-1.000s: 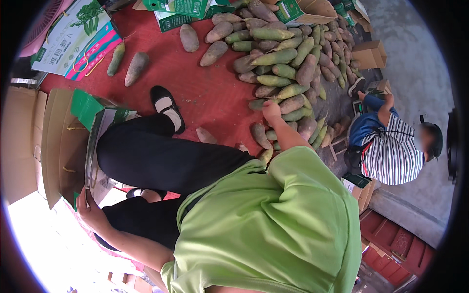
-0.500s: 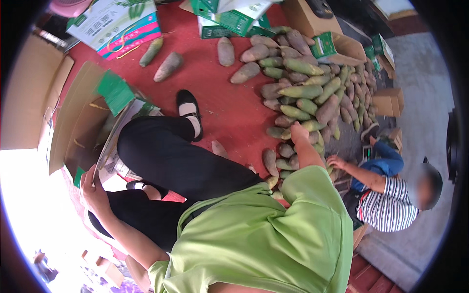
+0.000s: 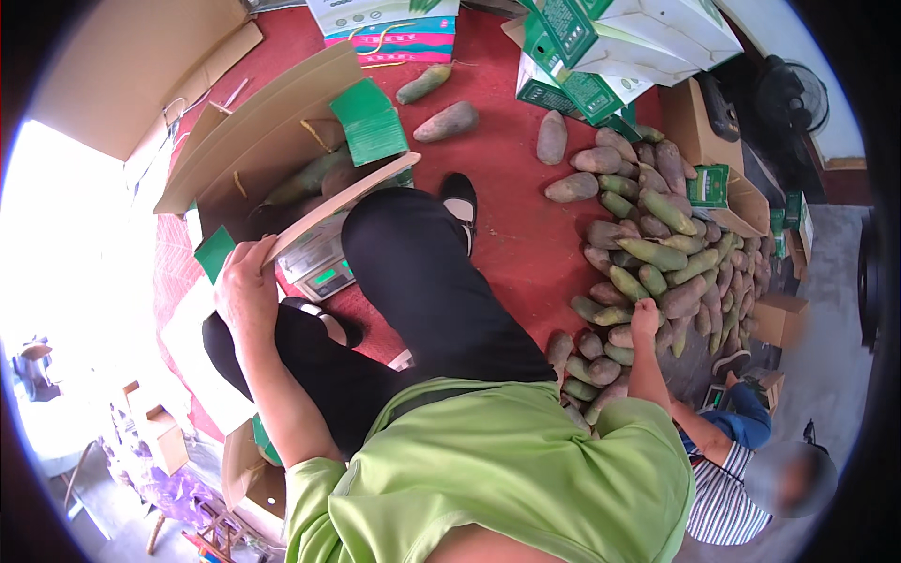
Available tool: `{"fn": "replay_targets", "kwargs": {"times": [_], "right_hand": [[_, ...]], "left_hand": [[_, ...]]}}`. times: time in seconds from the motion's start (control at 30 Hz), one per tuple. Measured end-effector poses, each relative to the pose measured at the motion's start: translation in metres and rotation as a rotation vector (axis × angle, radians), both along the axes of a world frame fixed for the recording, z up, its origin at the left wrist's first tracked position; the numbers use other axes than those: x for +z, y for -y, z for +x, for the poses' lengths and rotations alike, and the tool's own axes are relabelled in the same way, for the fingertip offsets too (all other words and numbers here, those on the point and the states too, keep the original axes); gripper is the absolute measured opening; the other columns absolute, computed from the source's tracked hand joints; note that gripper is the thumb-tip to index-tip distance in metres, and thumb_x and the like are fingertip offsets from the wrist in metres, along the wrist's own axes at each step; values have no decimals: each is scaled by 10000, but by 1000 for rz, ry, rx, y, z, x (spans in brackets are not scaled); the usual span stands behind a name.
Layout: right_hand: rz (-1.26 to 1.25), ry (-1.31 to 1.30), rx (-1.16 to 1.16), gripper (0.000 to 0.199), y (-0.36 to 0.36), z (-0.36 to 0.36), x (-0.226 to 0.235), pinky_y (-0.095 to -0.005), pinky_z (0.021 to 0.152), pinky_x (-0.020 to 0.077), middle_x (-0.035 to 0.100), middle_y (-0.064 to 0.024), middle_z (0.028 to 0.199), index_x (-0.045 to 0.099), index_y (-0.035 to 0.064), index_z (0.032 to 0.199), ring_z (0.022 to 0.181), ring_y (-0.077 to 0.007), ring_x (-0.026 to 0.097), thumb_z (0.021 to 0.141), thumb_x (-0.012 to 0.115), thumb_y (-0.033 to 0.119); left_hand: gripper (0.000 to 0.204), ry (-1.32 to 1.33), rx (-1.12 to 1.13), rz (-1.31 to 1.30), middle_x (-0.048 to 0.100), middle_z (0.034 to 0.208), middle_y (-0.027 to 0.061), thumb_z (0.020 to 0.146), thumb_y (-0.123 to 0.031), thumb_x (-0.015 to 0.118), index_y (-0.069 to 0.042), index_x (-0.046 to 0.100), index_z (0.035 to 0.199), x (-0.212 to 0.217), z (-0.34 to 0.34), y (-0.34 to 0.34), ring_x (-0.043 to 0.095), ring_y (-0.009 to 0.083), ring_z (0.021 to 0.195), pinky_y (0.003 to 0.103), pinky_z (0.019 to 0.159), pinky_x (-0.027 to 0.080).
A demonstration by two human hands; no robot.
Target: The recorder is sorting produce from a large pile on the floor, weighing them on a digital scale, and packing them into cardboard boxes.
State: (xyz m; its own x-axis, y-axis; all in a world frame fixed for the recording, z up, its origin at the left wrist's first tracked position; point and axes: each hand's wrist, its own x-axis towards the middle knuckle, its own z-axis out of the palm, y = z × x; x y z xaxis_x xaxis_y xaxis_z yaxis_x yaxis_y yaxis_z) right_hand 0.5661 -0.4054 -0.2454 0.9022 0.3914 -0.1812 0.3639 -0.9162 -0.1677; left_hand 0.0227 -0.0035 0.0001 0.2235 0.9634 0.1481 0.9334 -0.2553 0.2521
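My left hand [image 3: 246, 286] is closed on the near edge of an open cardboard box [image 3: 282, 141], which has green flaps and cord handles. Inside the box lie several radishes [image 3: 319, 178], partly shadowed. Beneath its near side shows a scale [image 3: 324, 275] with a lit green display. To the right, my right hand [image 3: 645, 319] is among a big heap of long radishes [image 3: 657, 249], some green, some dull purple. Its fingers are curled; whatever they hold is hidden.
Loose radishes [image 3: 447, 122] lie on the red floor [image 3: 502, 216]. White and green cartons [image 3: 601, 66] stand at the back, near a black fan [image 3: 790, 94]. A co-worker in a striped shirt [image 3: 727, 502] is at the lower right. Purple bags [image 3: 178, 493] lie at lower left.
The view has swung left, so the scene sits further right. More of the box's inside and the scale now shows. My left hand stays at the box edge, my right at the heap.
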Motion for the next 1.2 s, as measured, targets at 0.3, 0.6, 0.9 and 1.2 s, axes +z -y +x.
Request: {"fn": "replay_targets", "kwargs": {"times": [0.3, 0.6, 0.9, 1.2], "right_hand": [[863, -318, -284, 99, -102, -20, 93, -282, 578, 394, 519, -3, 679, 591, 51, 859, 612, -133, 474, 896, 560, 138], [1458, -743, 485, 78, -302, -172, 296, -221, 621, 362, 526, 12, 767, 580, 21, 903, 670, -66, 434, 907, 549, 92], [1235, -1202, 815, 180, -434, -301, 304, -245, 672, 475, 628, -31, 889, 616, 13, 984, 742, -99, 588, 850, 620, 134], [1142, -845, 635, 183, -356, -224, 191, -241, 769, 505, 672, -43, 961, 623, 12, 1063, 880, -100, 622, 890, 583, 56]], "left_hand": [[213, 2, 8, -30, 662, 928, 29, 801, -77, 619, -142, 706, 984, 4, -6, 1, 626, 236, 920, 359, 773, 500], [201, -1, -21, -9, 658, 917, 24, 806, -107, 619, -156, 702, 982, 2, -11, 1, 628, 238, 904, 373, 761, 503], [284, 33, -61, -63, 651, 938, 50, 790, -53, 585, -155, 694, 1032, 3, -9, -1, 621, 276, 906, 370, 771, 495], [208, 18, -139, -21, 671, 946, 62, 859, -83, 585, -115, 695, 1033, -6, -12, -7, 660, 247, 858, 345, 725, 511]]}}
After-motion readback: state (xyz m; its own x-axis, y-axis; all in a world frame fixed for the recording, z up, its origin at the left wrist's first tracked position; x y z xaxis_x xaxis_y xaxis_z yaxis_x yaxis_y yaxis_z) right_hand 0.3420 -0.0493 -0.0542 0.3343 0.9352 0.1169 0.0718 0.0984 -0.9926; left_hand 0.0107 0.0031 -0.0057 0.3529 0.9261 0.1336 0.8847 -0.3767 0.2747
